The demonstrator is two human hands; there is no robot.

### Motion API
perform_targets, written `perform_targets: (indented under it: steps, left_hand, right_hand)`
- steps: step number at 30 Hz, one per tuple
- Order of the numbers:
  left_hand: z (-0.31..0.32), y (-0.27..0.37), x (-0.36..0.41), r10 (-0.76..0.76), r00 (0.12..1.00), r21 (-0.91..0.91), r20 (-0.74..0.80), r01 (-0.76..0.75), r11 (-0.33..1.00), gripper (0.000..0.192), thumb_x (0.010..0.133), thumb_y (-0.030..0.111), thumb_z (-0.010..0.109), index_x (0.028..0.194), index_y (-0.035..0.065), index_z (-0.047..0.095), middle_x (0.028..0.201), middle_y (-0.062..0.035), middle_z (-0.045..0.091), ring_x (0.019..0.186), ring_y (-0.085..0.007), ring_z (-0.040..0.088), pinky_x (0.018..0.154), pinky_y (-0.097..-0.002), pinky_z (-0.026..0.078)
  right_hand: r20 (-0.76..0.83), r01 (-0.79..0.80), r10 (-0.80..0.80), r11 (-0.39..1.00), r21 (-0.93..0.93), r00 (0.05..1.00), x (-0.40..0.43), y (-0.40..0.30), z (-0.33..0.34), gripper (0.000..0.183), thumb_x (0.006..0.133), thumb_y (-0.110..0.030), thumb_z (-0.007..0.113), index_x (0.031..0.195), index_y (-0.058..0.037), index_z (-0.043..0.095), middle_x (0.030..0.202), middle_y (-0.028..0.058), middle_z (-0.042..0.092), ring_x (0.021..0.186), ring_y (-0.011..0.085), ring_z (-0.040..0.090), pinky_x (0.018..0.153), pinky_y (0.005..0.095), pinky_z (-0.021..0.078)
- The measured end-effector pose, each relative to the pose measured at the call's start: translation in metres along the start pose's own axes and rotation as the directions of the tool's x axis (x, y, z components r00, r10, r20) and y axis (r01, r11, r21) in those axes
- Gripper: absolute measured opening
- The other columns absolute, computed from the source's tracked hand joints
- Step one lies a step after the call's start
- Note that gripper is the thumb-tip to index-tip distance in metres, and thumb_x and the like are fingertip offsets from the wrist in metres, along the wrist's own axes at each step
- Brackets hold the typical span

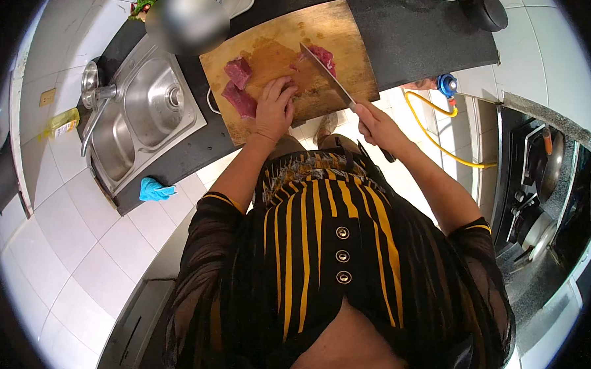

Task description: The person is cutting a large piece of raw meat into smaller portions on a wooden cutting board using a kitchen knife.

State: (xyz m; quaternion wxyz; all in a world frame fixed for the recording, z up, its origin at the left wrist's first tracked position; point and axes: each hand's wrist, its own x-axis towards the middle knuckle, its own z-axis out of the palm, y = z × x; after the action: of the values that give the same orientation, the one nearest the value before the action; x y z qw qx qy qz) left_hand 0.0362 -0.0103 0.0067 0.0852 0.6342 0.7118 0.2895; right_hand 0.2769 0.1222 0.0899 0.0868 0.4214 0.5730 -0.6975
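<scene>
My right hand [375,121] grips the handle of a kitchen knife [329,79]. Its long blade slants up and left across a wooden cutting board [277,28], beside and partly over a small heap of cut raw red meat [326,57]. My left hand [275,102] lies palm down on the board with its fingers bent; whether meat is under the fingertips cannot be made out. Close to its left are a long piece of raw meat [239,100] and a blocky chunk of meat [238,72]. Wet reddish stains mark the board's middle.
A double-bowl steel sink [153,104] with a faucet [99,97] is at left. A blue cloth [157,190] hangs at the dark counter's [405,41] front edge. To the right are a yellow gas hose [428,136], a blue regulator [446,85] and a stove with a wok [551,163].
</scene>
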Motion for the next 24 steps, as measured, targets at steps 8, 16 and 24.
perform_targets:
  steps: [8, 16, 24]
  left_hand:
    - [0.001, 0.039, 0.046, -0.171, 0.984, -0.299, -0.058, 0.146, 0.943, 0.035, 0.078, 0.0, 0.055, 0.113, 0.0035, 0.059, 0.128, -0.017, 0.05, 0.115, -0.0361, 0.051, 0.097, -0.0408, 0.042]
    - [-0.06, -0.002, 0.019, -0.32, 0.895, -0.323, -0.311, 0.217, 0.921, 0.019, 0.084, 0.001, 0.056, 0.101, 0.0032, 0.063, 0.102, -0.012, 0.059, 0.093, -0.0264, 0.059, 0.085, -0.0326, 0.046]
    - [-0.097, -0.046, -0.011, -0.513, 0.818, -0.317, -0.259, 0.43, 0.845, 0.022, 0.083, 0.011, 0.066, 0.104, 0.0054, 0.064, 0.1, -0.0106, 0.058, 0.088, -0.0255, 0.06, 0.081, -0.0335, 0.048]
  right_hand:
    - [-0.007, 0.084, -0.084, 0.974, 0.209, 0.996, -0.027, 0.006, -0.01, 0.049, 0.101, -0.036, 0.039, 0.14, -0.0065, 0.039, 0.056, -0.0038, 0.035, 0.046, 0.0052, 0.033, 0.045, 0.0202, 0.0315]
    - [0.197, -0.006, -0.022, 0.99, 0.14, 0.98, -0.009, 0.004, 0.01, 0.046, 0.101, -0.034, 0.042, 0.14, -0.0098, 0.041, 0.066, -0.0035, 0.042, 0.053, 0.0053, 0.038, 0.046, 0.0201, 0.0336]
    - [0.071, -0.035, 0.02, 0.977, 0.209, 0.997, 0.013, 0.009, 0.002, 0.051, 0.099, -0.042, 0.044, 0.137, -0.0079, 0.043, 0.057, -0.0037, 0.038, 0.043, 0.0068, 0.033, 0.041, 0.0217, 0.0313]
